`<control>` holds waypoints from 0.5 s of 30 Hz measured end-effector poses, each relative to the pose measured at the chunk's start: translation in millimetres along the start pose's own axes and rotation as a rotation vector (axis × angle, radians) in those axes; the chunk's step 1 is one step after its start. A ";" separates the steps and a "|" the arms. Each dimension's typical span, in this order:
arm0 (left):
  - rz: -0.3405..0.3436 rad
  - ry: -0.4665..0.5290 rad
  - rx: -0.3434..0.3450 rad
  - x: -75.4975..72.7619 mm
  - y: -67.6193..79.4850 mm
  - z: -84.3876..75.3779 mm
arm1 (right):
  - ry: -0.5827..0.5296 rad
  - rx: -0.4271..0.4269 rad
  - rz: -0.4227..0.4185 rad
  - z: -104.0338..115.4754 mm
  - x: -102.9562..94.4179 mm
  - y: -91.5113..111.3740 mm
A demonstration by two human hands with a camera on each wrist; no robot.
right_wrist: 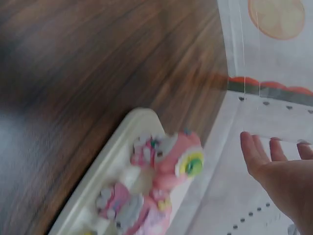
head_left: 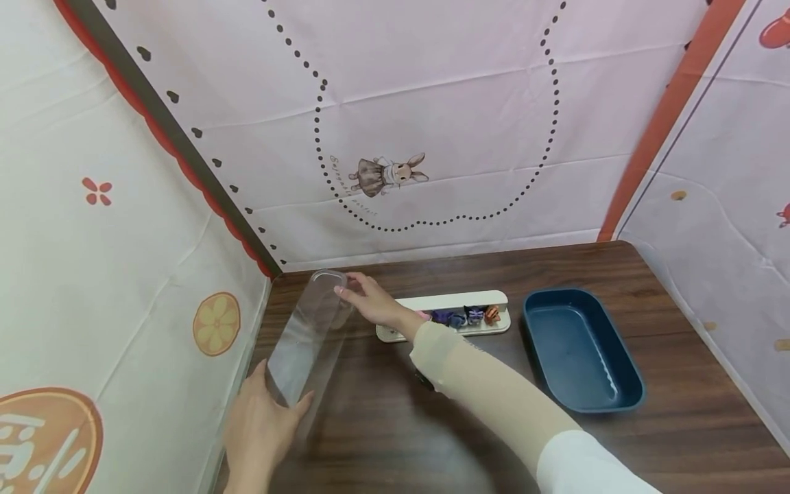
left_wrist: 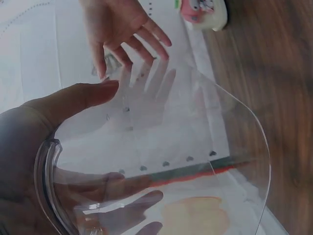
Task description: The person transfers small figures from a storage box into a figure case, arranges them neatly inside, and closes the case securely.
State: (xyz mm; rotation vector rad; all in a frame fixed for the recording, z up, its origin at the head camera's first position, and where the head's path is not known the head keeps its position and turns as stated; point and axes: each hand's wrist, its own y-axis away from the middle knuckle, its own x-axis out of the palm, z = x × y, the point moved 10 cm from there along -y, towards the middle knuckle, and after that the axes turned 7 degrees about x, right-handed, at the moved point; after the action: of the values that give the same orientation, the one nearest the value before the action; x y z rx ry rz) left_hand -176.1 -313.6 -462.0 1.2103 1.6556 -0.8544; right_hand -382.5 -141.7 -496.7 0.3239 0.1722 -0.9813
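Note:
My left hand (head_left: 262, 418) grips the near end of a long clear plastic cover (head_left: 302, 336), with the thumb on one side and the fingers behind the wall. The cover slants up and away at the table's left side. At its far end is my right hand (head_left: 373, 302), fingers spread and fairly straight, fingertips right at the cover's edge. Beyond my right wrist lies a white display base (head_left: 453, 300) with a row of small figurines (head_left: 474, 315). Close up in the right wrist view, pink cartoon figurines (right_wrist: 173, 161) sit on that base. My right forearm hides part of the row.
A deep blue rectangular tub (head_left: 558, 405) stands on the right of the dark wood table (head_left: 382, 439). Printed cloth walls (head_left: 432, 82) enclose the table at the back and both sides. A small dark object (head_left: 424, 379) shows partly beneath my right forearm.

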 end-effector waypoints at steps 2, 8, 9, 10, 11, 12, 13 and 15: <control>0.001 -0.001 0.036 -2.0 -1.9 -9.3 | -0.012 0.021 0.001 -1.9 -10.2 3.1; 0.017 0.004 0.124 -1.6 -8.5 -36.6 | -0.024 0.041 -0.047 -7.7 -45.8 10.0; 0.017 0.004 0.136 -1.0 -9.5 -40.5 | -0.017 0.035 -0.059 -7.7 -51.8 11.5; 0.016 0.002 0.150 -0.8 -10.5 -44.4 | -0.013 0.031 -0.066 -8.1 -57.1 13.3; 0.013 0.000 0.163 -0.7 -11.3 -47.9 | -0.015 0.029 -0.071 -8.6 -62.3 15.5; 0.009 -0.003 0.178 -0.6 -12.3 -51.3 | -0.011 0.024 -0.076 -7.9 -67.1 18.2; 0.005 -0.006 0.193 -0.8 -13.4 -54.4 | -0.007 0.023 -0.080 -8.1 -71.9 21.1; -0.002 -0.010 0.218 -1.7 -15.6 -59.5 | -0.005 0.021 -0.085 -7.6 -80.8 27.4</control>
State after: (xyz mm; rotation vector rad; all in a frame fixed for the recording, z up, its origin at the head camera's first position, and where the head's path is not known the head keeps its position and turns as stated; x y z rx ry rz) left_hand -206.1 -265.5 -438.1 1.3491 1.5872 -1.0617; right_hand -403.8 -61.6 -475.5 0.3354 0.1721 -1.0685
